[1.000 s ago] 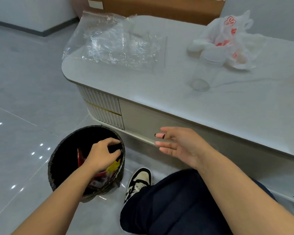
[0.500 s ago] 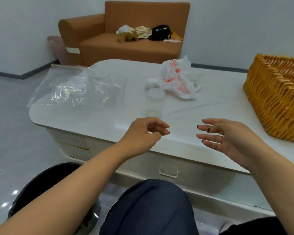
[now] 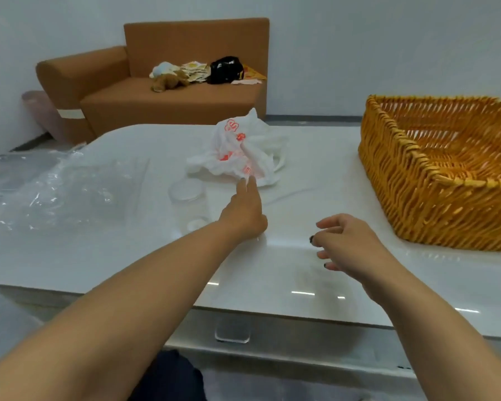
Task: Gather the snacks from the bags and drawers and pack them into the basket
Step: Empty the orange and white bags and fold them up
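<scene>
A crumpled white plastic bag (image 3: 237, 149) with red print lies in the middle of the white table (image 3: 315, 175). My left hand (image 3: 245, 209) stretches out with straight fingers, its fingertips at the bag's near edge, holding nothing. My right hand (image 3: 346, 244) hovers above the table's front part, fingers loosely curled and empty. The woven orange basket (image 3: 434, 180) stands on the table's right side, and the part of its inside that shows is bare. A drawer handle (image 3: 232, 332) shows below the table's front edge.
A clear lying plastic cup (image 3: 188, 198) rests just left of my left hand. A large clear plastic bag (image 3: 58, 186) covers the table's left part. Behind the table stands a brown sofa (image 3: 162, 91) with soft toys and a black bag on it.
My view rose from the black bin on the floor to the tabletop. My left hand left the bin and reached forward to the white bag, its fingers straightening. My right hand stayed near the front.
</scene>
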A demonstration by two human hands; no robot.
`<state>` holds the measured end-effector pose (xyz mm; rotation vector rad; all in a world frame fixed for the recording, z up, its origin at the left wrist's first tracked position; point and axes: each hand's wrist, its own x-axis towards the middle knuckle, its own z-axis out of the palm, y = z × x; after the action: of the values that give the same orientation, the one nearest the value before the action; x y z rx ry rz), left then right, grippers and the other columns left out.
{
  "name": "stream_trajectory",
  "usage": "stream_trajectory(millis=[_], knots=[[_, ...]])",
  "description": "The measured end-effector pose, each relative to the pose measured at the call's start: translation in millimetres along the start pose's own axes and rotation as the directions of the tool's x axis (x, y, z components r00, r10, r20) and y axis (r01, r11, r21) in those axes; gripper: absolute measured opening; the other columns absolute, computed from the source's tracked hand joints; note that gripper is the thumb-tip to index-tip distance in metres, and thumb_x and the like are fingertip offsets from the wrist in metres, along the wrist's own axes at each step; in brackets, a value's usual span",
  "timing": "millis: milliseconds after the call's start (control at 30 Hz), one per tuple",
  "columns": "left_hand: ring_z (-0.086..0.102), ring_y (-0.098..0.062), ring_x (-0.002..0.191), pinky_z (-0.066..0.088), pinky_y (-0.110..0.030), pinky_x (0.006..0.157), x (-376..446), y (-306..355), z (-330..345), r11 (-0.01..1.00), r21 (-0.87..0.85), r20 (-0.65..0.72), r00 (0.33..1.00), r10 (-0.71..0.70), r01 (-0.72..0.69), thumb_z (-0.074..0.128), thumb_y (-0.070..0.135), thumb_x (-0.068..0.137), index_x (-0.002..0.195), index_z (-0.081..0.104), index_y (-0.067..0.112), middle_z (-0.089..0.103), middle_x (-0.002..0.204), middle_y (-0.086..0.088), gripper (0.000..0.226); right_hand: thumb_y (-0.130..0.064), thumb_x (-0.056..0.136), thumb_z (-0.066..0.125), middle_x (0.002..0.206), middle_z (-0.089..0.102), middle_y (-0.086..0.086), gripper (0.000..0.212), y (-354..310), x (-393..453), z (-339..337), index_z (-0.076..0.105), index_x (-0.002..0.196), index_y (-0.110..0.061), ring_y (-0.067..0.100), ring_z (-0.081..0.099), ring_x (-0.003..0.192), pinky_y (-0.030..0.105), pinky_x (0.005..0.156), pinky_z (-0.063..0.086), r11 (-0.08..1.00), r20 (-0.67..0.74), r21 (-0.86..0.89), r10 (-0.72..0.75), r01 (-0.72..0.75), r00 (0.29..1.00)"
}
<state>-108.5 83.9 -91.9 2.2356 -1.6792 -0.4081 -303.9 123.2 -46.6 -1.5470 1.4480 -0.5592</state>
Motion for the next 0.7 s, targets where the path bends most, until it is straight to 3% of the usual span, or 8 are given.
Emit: stream_trajectory(millis=[67,167,300,400,467,567,633,700], knots=[[0.044,-0.030,0.131,0.051,-0.033,0.089,22.0,1.3,2.3,0.996,0.088,-0.036,0.999,0.023,-0.019,0.054,0.005,0.091,0.154,-0.013,0.022,-0.015,0.163,-0.003,0.093,-0.024,0.087,0.061,0.127,0.052,0.001,0.038,3.0,2.7,0.0,0.051,0.124,-0.023,0.014,0.058,0.093,0.033,0.081,0.054,0.997,0.027,-0.071,-0.014,0.016,1.000],[0.049,-0.028,0.126,0.049,-0.029,0.084,50.2,-0.2,5.8,0.977,0.201,-0.022,0.996,0.081,-0.075,0.050,0.005,0.094,0.154,-0.014,0.028,-0.015,0.163,-0.002,0.090,-0.028,0.090,0.058,0.131,0.044,-0.002,0.041,7.7,6.0,-2.9,0.046,0.130,-0.024,0.002,0.046,0.076,0.016,0.059,0.040,0.982,0.065,-0.175,-0.057,0.068,0.996],[0.028,-0.031,0.145,0.031,-0.040,0.113,66.2,1.4,10.9,0.989,0.148,0.027,0.999,0.017,-0.021,0.045,0.005,0.095,0.157,0.000,0.020,0.007,0.164,-0.005,0.078,-0.031,0.091,0.057,0.135,0.041,-0.002,0.043,12.3,10.8,-6.1,0.045,0.132,-0.025,-0.001,0.041,0.072,0.013,0.055,0.032,0.976,0.090,-0.199,-0.075,0.092,0.993],[0.025,-0.029,0.146,0.024,-0.038,0.116,55.6,10.5,9.7,0.998,0.046,-0.054,0.997,0.053,-0.050,0.049,0.007,0.095,0.156,0.012,0.018,0.019,0.162,-0.006,0.072,-0.031,0.091,0.057,0.136,0.041,-0.001,0.045,12.4,15.9,-9.0,0.044,0.133,-0.023,0.000,0.041,0.071,0.013,0.054,0.031,0.974,0.076,-0.204,-0.081,0.094,0.994],[0.028,-0.027,0.145,0.025,-0.035,0.116,37.3,19.9,6.8,0.992,-0.037,-0.118,0.986,0.119,-0.124,0.052,0.008,0.094,0.154,0.019,0.019,0.025,0.160,-0.005,0.069,-0.032,0.090,0.059,0.136,0.042,0.000,0.047,10.8,19.4,-9.7,0.044,0.133,-0.023,0.005,0.046,0.079,0.015,0.057,0.036,0.981,0.036,-0.175,-0.080,0.085,0.996],[0.037,-0.020,0.139,0.029,-0.030,0.114,-2.8,32.3,-3.8,0.951,-0.182,-0.239,0.950,0.203,-0.249,0.058,0.009,0.093,0.151,0.029,0.018,0.037,0.154,-0.002,0.065,-0.038,0.091,0.058,0.133,0.046,0.002,0.050,6.9,21.2,-11.1,0.042,0.135,-0.020,0.017,0.054,0.105,0.033,0.084,0.052,0.999,-0.050,-0.044,-0.024,0.022,0.998],[0.044,-0.012,0.134,0.034,-0.025,0.112,-38.8,37.7,-12.9,0.890,-0.315,-0.292,0.926,0.238,-0.329,0.059,0.006,0.092,0.148,0.034,0.018,0.044,0.148,0.002,0.062,-0.046,0.093,0.052,0.124,0.051,0.002,0.054,4.6,20.6,-13.8,0.039,0.136,-0.018,0.023,0.058,0.106,0.043,0.092,0.052,0.996,-0.103,0.086,0.034,-0.026,0.994],[0.052,-0.004,0.126,0.040,-0.018,0.107,-80.5,38.6,-18.1,0.815,-0.424,-0.301,0.910,0.286,-0.396,0.058,0.000,0.091,0.144,0.040,0.018,0.051,0.141,0.007,0.058,-0.053,0.094,0.045,0.109,0.051,-0.002,0.058,3.0,18.2,-17.6,0.036,0.138,-0.016,0.025,0.061,0.099,0.045,0.088,0.054,0.958,-0.105,0.267,0.135,-0.102,0.985]])
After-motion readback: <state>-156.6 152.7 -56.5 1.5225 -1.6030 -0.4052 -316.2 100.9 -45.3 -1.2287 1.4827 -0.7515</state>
